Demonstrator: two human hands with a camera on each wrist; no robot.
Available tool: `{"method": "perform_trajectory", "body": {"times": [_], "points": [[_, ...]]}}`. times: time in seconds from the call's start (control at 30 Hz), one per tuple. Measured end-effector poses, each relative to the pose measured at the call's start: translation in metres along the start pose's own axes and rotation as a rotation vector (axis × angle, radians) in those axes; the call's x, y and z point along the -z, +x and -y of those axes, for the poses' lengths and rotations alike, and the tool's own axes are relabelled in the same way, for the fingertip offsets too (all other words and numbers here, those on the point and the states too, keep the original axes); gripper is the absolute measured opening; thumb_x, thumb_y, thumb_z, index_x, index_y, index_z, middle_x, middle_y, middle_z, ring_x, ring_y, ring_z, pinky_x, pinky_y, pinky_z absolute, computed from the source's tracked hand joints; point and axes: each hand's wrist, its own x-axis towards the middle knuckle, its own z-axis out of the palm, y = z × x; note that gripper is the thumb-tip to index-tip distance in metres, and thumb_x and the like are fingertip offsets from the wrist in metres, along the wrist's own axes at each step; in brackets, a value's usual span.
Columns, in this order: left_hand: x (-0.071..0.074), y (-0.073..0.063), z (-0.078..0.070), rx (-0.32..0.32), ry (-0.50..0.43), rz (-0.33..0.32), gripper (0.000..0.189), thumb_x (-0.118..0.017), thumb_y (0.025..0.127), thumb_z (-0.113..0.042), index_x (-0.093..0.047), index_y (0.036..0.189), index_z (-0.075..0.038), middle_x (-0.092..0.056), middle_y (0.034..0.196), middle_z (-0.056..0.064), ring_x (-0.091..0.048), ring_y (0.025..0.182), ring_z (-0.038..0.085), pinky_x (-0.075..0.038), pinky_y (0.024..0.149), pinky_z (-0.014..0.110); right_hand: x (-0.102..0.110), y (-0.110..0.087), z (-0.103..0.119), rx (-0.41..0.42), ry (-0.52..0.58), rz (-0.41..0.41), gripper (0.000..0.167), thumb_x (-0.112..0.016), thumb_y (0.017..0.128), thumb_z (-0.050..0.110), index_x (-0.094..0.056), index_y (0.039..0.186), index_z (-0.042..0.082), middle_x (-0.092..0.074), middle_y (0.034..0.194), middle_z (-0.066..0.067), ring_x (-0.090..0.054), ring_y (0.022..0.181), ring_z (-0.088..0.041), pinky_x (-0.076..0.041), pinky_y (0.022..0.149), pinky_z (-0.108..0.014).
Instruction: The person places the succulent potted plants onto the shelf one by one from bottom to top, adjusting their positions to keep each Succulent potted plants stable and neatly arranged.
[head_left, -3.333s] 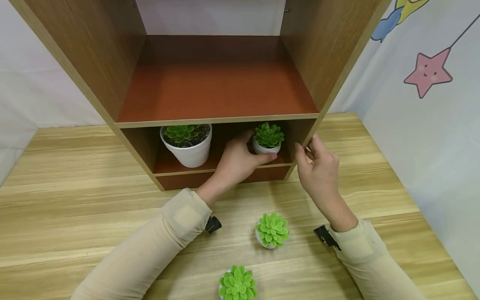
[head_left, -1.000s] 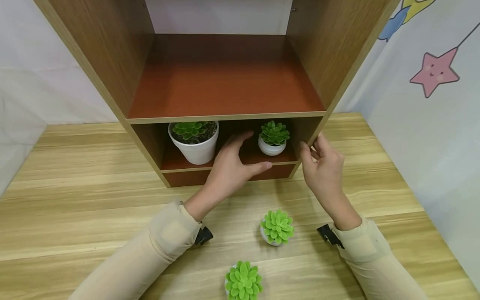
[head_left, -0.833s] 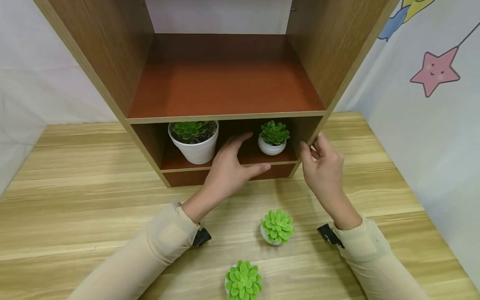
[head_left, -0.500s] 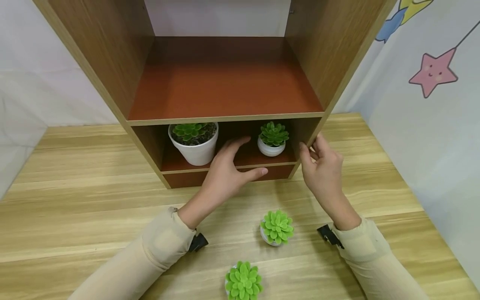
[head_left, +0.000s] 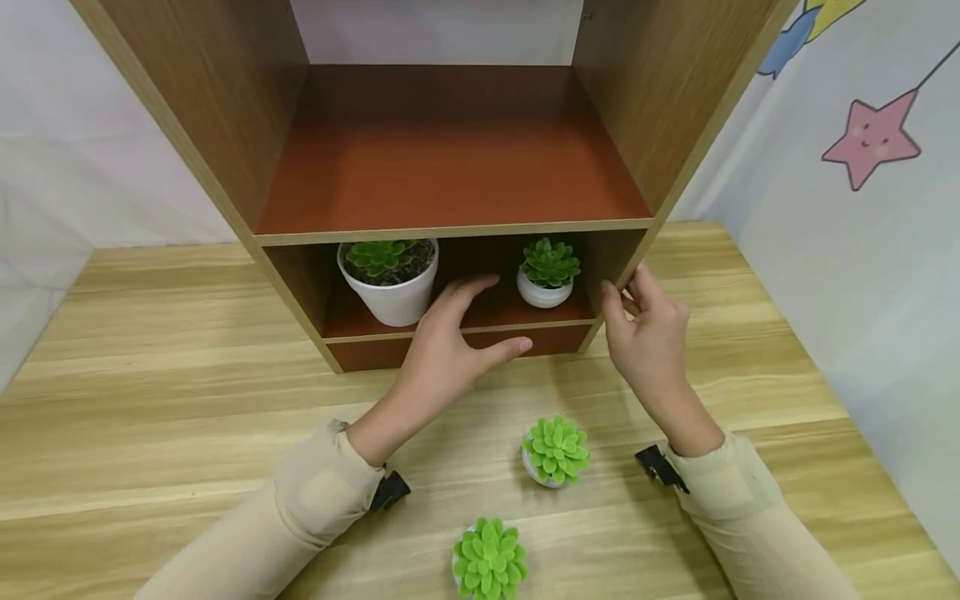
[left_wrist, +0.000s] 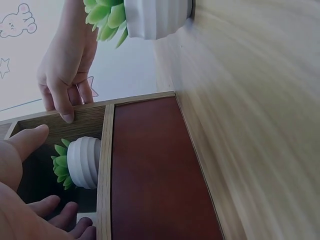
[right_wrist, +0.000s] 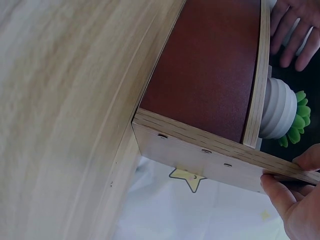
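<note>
My left hand (head_left: 447, 346) is at the mouth of the bookshelf's lower compartment, thumb and fingers spread apart with nothing between them. To its right a small succulent in a ribbed white pot (head_left: 545, 290) stands upright inside, apart from the fingers; the left wrist view shows this small pot (left_wrist: 84, 162) beyond the fingertips. Left of the hand sits a larger white flowerpot (head_left: 393, 300) with a succulent in dark gravel, its top partly hidden by the shelf above. My right hand (head_left: 647, 333) pinches the front edge of the bookshelf's right side panel (right_wrist: 210, 145).
Two more small succulents, one potted plant (head_left: 557, 450) and a nearer one (head_left: 490, 558), stand on the wooden table (head_left: 150, 400) before the bookshelf (head_left: 457, 167). A pale wall hanging with a pink star (head_left: 870, 142) borders the right side.
My left hand has let go of the small succulent pot and drawn back toward the left and front. The pot stays at the compartment's right. My right hand keeps its hold on the panel.
</note>
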Motion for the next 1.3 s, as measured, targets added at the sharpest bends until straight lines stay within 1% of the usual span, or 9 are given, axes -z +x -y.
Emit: {"method": "perform_trajectory", "body": {"times": [0.23, 0.47, 0.57, 0.7, 0.77, 0.87, 0.97, 1.2, 1.3], "points": [[0.001, -0.005, 0.002, -0.007, -0.011, -0.002, 0.074, -0.084, 0.078, -0.040, -0.053, 0.140, -0.014, -0.049, 0.140, 0.003, -0.043, 0.129, 0.018, -0.035, 0.105, 0.039, 0.000, 0.001, 0.000, -0.019, -0.015, 0.004, 0.019, -0.061, 0.088, -0.013, -0.066, 0.106, -0.010, -0.069, 0.105, -0.020, -0.067, 0.099, -0.029, -0.052, 0.075, -0.017], [-0.001, -0.010, 0.004, -0.070, -0.043, 0.004, 0.072, -0.085, 0.078, -0.038, -0.055, 0.138, -0.012, -0.052, 0.136, 0.000, -0.046, 0.125, 0.016, -0.038, 0.103, 0.038, 0.002, 0.000, 0.011, -0.007, -0.027, 0.007, 0.017, -0.060, 0.087, -0.017, -0.064, 0.103, -0.013, -0.069, 0.102, -0.023, -0.067, 0.098, -0.030, -0.052, 0.076, -0.018], [-0.003, -0.013, 0.004, -0.107, -0.070, 0.017, 0.069, -0.085, 0.079, -0.036, -0.056, 0.137, -0.011, -0.055, 0.131, 0.001, -0.049, 0.120, 0.014, -0.041, 0.100, 0.037, 0.003, 0.000, 0.023, -0.016, -0.018, -0.001, 0.017, -0.059, 0.086, -0.019, -0.064, 0.102, -0.015, -0.068, 0.101, -0.026, -0.067, 0.097, -0.033, -0.052, 0.076, -0.018], [-0.004, -0.016, 0.004, -0.148, -0.114, 0.050, 0.068, -0.085, 0.079, -0.031, -0.056, 0.136, -0.010, -0.057, 0.127, 0.003, -0.054, 0.114, 0.018, -0.045, 0.096, 0.036, 0.004, 0.001, 0.030, -0.028, -0.006, -0.005, 0.019, -0.058, 0.086, -0.019, -0.064, 0.103, -0.015, -0.068, 0.102, -0.026, -0.067, 0.098, -0.034, -0.052, 0.077, -0.019], [-0.004, -0.017, 0.005, -0.153, -0.131, 0.073, 0.069, -0.086, 0.078, -0.030, -0.056, 0.136, -0.010, -0.058, 0.128, 0.003, -0.056, 0.113, 0.021, -0.046, 0.095, 0.034, 0.004, 0.001, 0.029, -0.028, 0.000, -0.005, 0.020, -0.058, 0.086, -0.019, -0.064, 0.104, -0.015, -0.068, 0.103, -0.026, -0.066, 0.098, -0.034, -0.052, 0.077, -0.020], [-0.004, -0.018, 0.005, -0.153, -0.152, 0.100, 0.068, -0.086, 0.078, -0.029, -0.056, 0.136, -0.010, -0.058, 0.128, 0.005, -0.057, 0.111, 0.025, -0.047, 0.095, 0.037, 0.004, 0.001, 0.026, -0.022, 0.000, -0.003, 0.021, -0.058, 0.086, -0.020, -0.064, 0.106, -0.016, -0.068, 0.103, -0.026, -0.066, 0.098, -0.034, -0.052, 0.077, -0.019], [-0.003, -0.019, 0.005, -0.149, -0.158, 0.109, 0.067, -0.086, 0.079, -0.028, -0.056, 0.136, -0.010, -0.058, 0.128, 0.005, -0.058, 0.110, 0.026, -0.047, 0.094, 0.040, 0.003, 0.001, 0.020, -0.020, -0.005, -0.003, 0.021, -0.058, 0.086, -0.019, -0.063, 0.106, -0.016, -0.068, 0.103, -0.026, -0.067, 0.098, -0.033, -0.052, 0.077, -0.018], [-0.002, -0.020, 0.005, -0.128, -0.137, 0.126, 0.066, -0.086, 0.078, -0.031, -0.057, 0.135, -0.012, -0.056, 0.131, -0.006, -0.059, 0.108, 0.026, -0.049, 0.092, 0.041, 0.003, 0.003, 0.024, -0.018, -0.008, 0.000, 0.021, -0.058, 0.087, -0.019, -0.063, 0.107, -0.016, -0.068, 0.105, -0.026, -0.066, 0.099, -0.034, -0.052, 0.078, -0.019], [-0.001, -0.020, 0.006, -0.128, -0.147, 0.140, 0.067, -0.086, 0.078, -0.031, -0.058, 0.135, -0.012, -0.056, 0.131, -0.006, -0.059, 0.109, 0.025, -0.048, 0.093, 0.037, 0.002, 0.002, 0.019, -0.017, -0.013, 0.001, 0.021, -0.059, 0.087, -0.018, -0.064, 0.107, -0.015, -0.068, 0.105, -0.025, -0.066, 0.099, -0.033, -0.052, 0.078, -0.019]]}}
